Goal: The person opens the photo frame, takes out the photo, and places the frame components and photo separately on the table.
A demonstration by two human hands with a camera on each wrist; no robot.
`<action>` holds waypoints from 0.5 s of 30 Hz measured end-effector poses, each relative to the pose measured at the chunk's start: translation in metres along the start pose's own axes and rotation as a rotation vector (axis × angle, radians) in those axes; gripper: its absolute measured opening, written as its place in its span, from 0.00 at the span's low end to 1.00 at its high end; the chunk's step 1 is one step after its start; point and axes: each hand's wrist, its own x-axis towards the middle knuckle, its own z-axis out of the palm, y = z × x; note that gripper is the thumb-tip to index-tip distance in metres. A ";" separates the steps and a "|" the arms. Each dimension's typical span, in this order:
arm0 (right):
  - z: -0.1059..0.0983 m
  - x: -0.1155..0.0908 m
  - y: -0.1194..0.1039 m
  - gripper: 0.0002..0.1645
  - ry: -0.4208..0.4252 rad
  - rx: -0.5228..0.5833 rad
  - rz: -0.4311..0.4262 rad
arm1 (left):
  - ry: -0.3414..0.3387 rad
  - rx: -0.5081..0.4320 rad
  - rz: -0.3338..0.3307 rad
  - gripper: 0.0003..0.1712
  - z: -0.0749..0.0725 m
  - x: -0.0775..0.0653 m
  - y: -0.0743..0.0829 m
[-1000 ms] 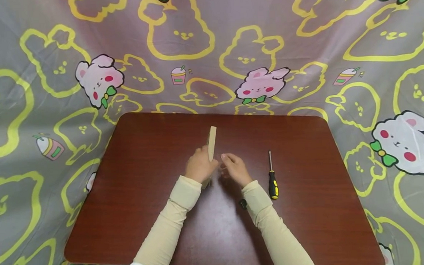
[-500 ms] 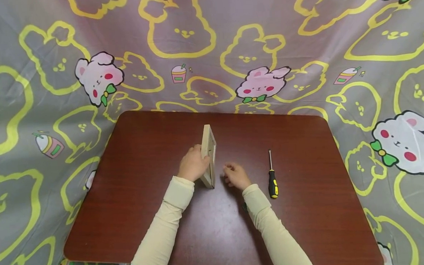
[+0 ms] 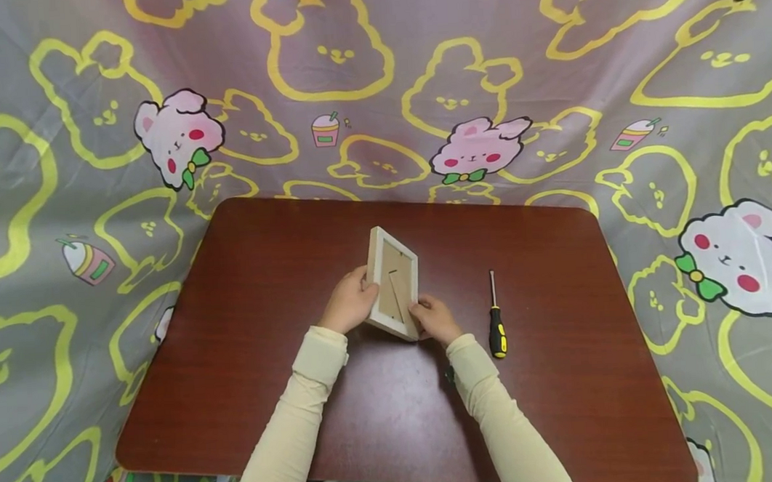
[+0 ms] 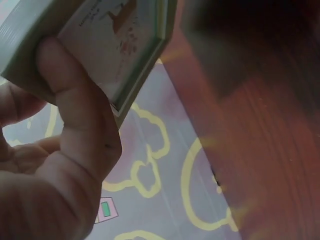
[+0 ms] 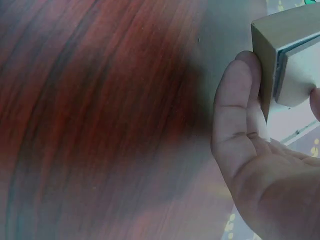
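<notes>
While its long axis is running from far to near with a slight lean, the wooden frame [image 3: 393, 288] is being held in a tilted position over the middle of the table [image 3: 263, 276]. Its backing board [image 3: 396, 258] is facing right and toward the near side, and a dark slanting line [image 3: 398, 295] is running across that board, roughly lengthwise. The opposite face is pointing leftward; the left wrist view is showing a printed picture [image 4: 117, 35] inside its border. The views are not establishing whether the lowest corner is touching the tabletop.

The left hand [image 3: 346, 301] is gripping the left long side: its thumb is bearing on the rear border, and one finger [image 4: 60, 65] is pressing the front border. The right hand [image 3: 436, 320] is holding the lower right corner between thumb and fingers; in the right wrist view those fingers [image 5: 232, 100] are lying nearly straight and close together along the outer edge.

To the right, well apart from the frame, a screwdriver [image 3: 498, 333] is lying with its shaft pointing away and its black-and-yellow handle nearest. Beige sleeves [image 3: 291, 435] are covering both forearms. Beyond the table, a patterned curtain [image 3: 479, 18] is hanging behind and at both sides.
</notes>
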 end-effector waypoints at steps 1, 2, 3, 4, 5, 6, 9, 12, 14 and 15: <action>-0.001 0.000 0.001 0.25 0.001 0.005 0.004 | -0.001 -0.004 0.007 0.32 0.000 0.000 -0.002; -0.003 0.000 0.002 0.25 0.001 0.007 0.005 | -0.002 -0.006 0.012 0.31 0.001 0.000 -0.004; -0.004 0.000 0.003 0.25 0.003 0.015 0.007 | -0.005 -0.010 0.014 0.31 0.001 -0.001 -0.006; -0.006 0.000 0.004 0.25 0.007 0.026 0.008 | -0.008 -0.010 0.017 0.31 0.001 -0.001 -0.009; -0.008 0.000 0.005 0.24 0.013 0.035 0.006 | -0.015 -0.012 0.015 0.31 0.002 -0.001 -0.012; -0.009 0.000 0.005 0.24 0.020 0.044 0.006 | -0.020 -0.013 0.012 0.31 0.003 -0.001 -0.015; -0.013 -0.002 0.005 0.23 0.042 0.047 -0.006 | -0.040 -0.021 -0.008 0.33 0.006 -0.001 -0.023; -0.016 -0.004 0.004 0.23 0.066 -0.008 -0.032 | -0.054 -0.030 -0.031 0.34 0.010 -0.002 -0.030; -0.018 -0.006 0.003 0.23 0.078 -0.053 -0.045 | -0.058 -0.027 -0.041 0.34 0.012 -0.002 -0.033; -0.019 -0.006 0.002 0.23 0.084 -0.079 -0.049 | -0.059 -0.024 -0.046 0.34 0.014 -0.003 -0.034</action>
